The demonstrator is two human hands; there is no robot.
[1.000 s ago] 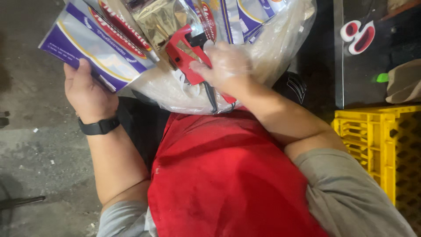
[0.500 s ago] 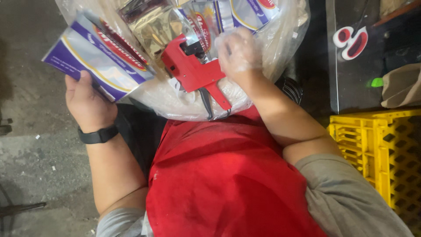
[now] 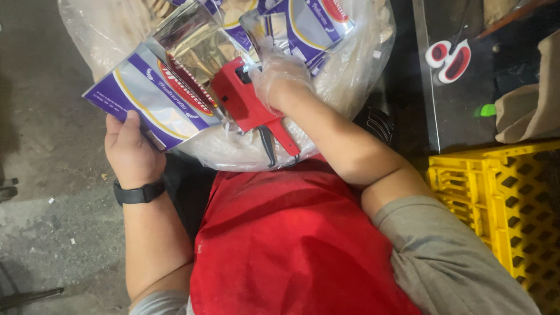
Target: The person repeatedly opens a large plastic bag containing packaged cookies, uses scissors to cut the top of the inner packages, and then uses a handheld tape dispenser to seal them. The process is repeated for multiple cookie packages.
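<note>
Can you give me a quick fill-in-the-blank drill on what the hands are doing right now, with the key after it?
1. The left hand grips a purple and white packet and wears a black ____ at the wrist.
2. The right hand, in a thin clear glove, holds a label gun coloured ____.
3. The packets sit in a clear plastic ____ on the lap.
4. The crate beside the right arm is ____.

Missing words: band; red; bag; yellow

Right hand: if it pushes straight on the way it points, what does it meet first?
Probably the purple-and-silver packets in the clear plastic bag, just beyond the gloved right hand gripping the red label gun. Depth between them is unclear.
</note>
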